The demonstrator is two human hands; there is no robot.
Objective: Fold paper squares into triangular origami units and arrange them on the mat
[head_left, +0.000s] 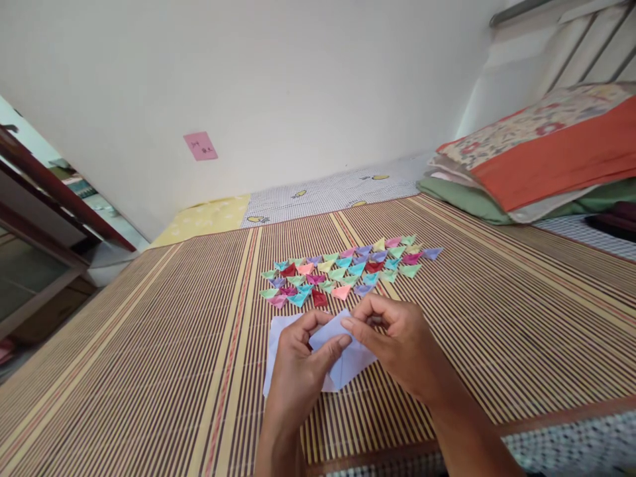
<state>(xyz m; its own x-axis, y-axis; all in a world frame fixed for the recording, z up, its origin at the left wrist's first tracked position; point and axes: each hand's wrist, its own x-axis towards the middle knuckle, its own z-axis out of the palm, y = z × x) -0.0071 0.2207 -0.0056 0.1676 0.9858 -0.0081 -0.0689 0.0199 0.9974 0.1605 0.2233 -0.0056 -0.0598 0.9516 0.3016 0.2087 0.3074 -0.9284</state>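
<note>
A piece of pale lavender paper [342, 364], partly folded, is held between my two hands just above the mat. My left hand [303, 361] pinches its left side between thumb and fingers. With thumb and forefinger, my right hand [390, 334] grips its upper right edge. Beneath and to the left lies another pale sheet of paper [274, 344], partly covered by my left hand. Just beyond my hands, several small folded paper boats [341, 291] in pink, red, green, blue, yellow and purple stand in rows.
A striped bamboo mat [163, 344] covers the bed. Folded bedding [561, 152] with an orange and floral cover is stacked at the far right. A pink note [201, 146] is stuck to the white wall [298, 86]. At the left is a doorway.
</note>
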